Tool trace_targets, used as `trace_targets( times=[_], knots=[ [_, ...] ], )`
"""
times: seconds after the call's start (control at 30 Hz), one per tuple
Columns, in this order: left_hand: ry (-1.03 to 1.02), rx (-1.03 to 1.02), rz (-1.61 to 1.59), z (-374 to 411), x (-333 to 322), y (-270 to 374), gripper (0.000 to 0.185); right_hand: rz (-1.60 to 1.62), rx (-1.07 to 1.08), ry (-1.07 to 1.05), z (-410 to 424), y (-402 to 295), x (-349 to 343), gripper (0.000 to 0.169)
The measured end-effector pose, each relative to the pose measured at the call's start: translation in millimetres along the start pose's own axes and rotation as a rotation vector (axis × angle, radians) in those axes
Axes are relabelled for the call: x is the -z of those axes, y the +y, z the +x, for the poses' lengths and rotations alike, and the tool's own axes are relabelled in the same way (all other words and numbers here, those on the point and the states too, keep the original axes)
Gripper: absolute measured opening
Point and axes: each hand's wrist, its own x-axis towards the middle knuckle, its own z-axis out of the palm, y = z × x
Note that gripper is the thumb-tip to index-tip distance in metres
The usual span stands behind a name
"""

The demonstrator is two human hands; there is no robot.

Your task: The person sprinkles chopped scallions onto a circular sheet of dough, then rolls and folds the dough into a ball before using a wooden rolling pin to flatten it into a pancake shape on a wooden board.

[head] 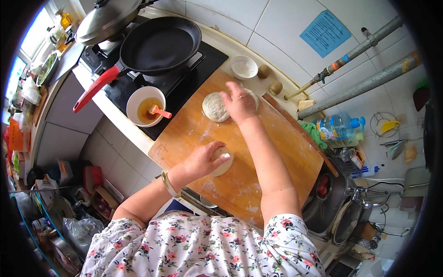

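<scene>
On a wooden board [193, 142] dusted with flour lie several flattened rounds of dough. My left hand [204, 159] rests on the near round [224, 165], its thumb and fingers spread over the far and left part of it. Reaching farther out, my right hand [239, 103] is between two other rounds, over the right edge of the left one [214, 107] and partly hiding the right one [253, 98]. Its fingers are apart, and whether it touches dough cannot be told. A white bowl of flour [244, 67] stands just beyond the board.
Left of the board, a white bowl [130, 106] with brown liquid and a red-handled brush stands by the hob. A black frying pan [162, 45] sits on the hob, its red handle jutting left. A rolling pin [297, 131] lies along the right edge, beside the sink [311, 214].
</scene>
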Motion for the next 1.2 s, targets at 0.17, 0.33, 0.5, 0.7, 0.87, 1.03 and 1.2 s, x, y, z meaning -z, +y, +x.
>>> trace_targets(
  times=[0.17, 0.33, 0.5, 0.7, 0.87, 1.03, 1.2],
  knots=[
    [-0.094, -0.101, 0.105, 15, -12, 4, 0.028, -0.331, 0.394, 0.031, 16, 57, -8, 0.023],
    [-0.002, -0.295, 0.152, 27, -11, -6, 0.021, -0.583, 0.056, -0.211, 6, 37, 23, 0.035],
    [0.395, -0.378, 0.553, 85, 32, -18, 0.042, -0.550, -0.134, -0.238, -40, 44, 65, 0.057],
    [0.261, 0.013, 0.695, 140, 49, -12, 0.049, -0.485, 0.192, -0.148, -89, 53, 49, 0.063],
    [0.109, 0.046, 0.557, 141, 66, -14, 0.051, -0.524, 0.133, 0.063, -46, 49, 72, 0.045],
    [0.420, -0.437, 0.576, 105, 42, -21, 0.045, -0.247, 0.101, 0.117, 81, 66, 33, 0.025],
    [0.084, 0.066, 0.116, 70, 32, -11, 0.046, -0.450, -0.161, -0.247, 142, 61, -1, 0.023]
  ],
)
